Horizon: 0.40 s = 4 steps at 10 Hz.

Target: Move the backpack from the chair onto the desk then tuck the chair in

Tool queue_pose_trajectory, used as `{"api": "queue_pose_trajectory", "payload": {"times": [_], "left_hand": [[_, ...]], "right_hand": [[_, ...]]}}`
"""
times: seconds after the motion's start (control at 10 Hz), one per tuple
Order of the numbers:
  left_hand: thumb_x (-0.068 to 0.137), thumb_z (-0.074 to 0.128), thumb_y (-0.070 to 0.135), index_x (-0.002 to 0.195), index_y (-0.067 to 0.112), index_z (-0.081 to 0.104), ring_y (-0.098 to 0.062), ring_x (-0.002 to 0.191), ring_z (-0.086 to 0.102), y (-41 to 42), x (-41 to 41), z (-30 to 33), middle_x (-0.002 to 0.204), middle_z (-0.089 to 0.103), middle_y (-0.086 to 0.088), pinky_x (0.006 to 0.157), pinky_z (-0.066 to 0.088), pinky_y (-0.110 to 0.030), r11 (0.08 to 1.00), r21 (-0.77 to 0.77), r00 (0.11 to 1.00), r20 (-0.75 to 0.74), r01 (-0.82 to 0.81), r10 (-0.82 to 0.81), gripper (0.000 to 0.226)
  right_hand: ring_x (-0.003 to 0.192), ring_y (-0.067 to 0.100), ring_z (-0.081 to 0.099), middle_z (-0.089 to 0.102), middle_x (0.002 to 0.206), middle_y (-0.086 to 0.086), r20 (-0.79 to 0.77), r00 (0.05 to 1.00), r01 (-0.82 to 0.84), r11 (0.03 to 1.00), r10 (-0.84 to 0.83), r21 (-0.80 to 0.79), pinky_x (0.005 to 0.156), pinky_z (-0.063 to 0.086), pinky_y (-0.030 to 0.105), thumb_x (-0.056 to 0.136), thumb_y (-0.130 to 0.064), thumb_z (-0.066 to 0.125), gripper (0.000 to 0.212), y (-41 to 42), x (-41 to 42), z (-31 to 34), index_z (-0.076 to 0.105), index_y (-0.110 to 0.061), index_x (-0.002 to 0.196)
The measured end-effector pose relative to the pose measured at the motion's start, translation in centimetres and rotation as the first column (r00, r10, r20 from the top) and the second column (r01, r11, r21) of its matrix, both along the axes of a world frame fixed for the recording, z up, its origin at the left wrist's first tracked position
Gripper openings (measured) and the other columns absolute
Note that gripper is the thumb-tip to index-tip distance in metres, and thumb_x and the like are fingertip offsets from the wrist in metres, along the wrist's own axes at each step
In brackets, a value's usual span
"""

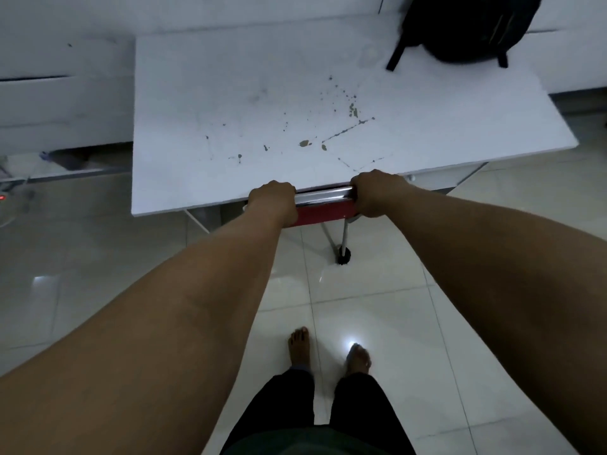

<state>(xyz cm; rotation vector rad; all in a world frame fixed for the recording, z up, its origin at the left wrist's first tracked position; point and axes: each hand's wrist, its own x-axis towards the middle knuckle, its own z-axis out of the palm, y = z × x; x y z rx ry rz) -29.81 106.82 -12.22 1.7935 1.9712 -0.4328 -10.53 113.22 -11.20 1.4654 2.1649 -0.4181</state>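
Note:
A black backpack point(466, 27) lies on the far right corner of the white desk point(230, 103), its straps trailing toward me. The chair point(323, 210) has a chrome top bar and a red back, and sits almost wholly under the desk's near edge; only the bar, a strip of red and one metal leg with a black foot show. My left hand point(272, 200) grips the left end of the chrome bar. At the bar's right end, my right hand point(376, 192) is closed around it. Both arms are stretched out straight.
The desk top is scuffed with chipped paint spots. White cabinets or drawers stand behind and to the left of the desk. The floor is glossy pale tile, and my bare feet point(328, 351) stand on it about a step back from the desk.

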Motion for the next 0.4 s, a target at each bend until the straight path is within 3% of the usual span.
{"api": "queue_pose_trajectory", "payload": {"times": [0.1,0.2,0.3,0.4], "left_hand": [[0.084,0.060,0.021,0.116,0.015,0.060,-0.028,0.100,0.062,-0.1,0.2,2.1,0.110,0.061,-0.008,0.077,0.045,-0.035,0.997,-0.072,0.996,-0.082,0.022,-0.028,0.032],[0.085,0.062,0.024,0.091,0.014,0.060,-0.028,0.090,0.060,0.9,-0.2,5.6,0.104,0.061,-0.007,0.076,0.047,-0.035,0.986,-0.156,0.991,-0.115,0.053,-0.071,0.011],[0.087,0.067,0.040,0.103,0.015,0.066,-0.029,0.103,0.063,3.1,-1.0,9.6,0.128,0.063,-0.008,0.084,0.050,-0.037,0.942,-0.336,0.986,-0.149,0.020,-0.073,0.030],[0.091,0.061,0.054,0.147,0.020,0.047,-0.029,0.126,0.056,4.3,-1.6,13.2,0.148,0.051,-0.006,0.100,0.045,-0.038,0.934,-0.353,0.989,-0.147,-0.050,-0.002,0.067]], "right_hand": [[0.094,0.025,0.066,0.068,0.108,0.006,0.065,0.997,-0.044,0.996,0.049,-0.076,0.083,0.058,0.038,0.075,-0.035,0.080,0.043,0.4,-0.3,1.8,0.067,-0.016,0.111],[0.088,0.026,0.065,0.069,0.106,0.007,0.158,0.985,-0.052,0.993,0.069,-0.110,0.089,0.057,0.040,0.073,-0.032,0.061,0.026,1.7,-0.5,5.0,0.068,-0.016,0.093],[0.074,0.024,0.068,0.075,0.092,0.003,0.173,0.984,-0.026,0.988,0.052,-0.152,0.092,0.057,0.042,0.078,-0.033,0.064,0.018,3.4,-1.3,9.8,0.060,-0.018,0.069],[0.089,0.025,0.074,0.077,0.102,0.005,0.137,0.990,0.049,0.983,-0.025,-0.178,0.089,0.055,0.036,0.092,-0.032,0.066,0.019,3.6,-1.9,15.4,0.062,-0.019,0.079]]}}
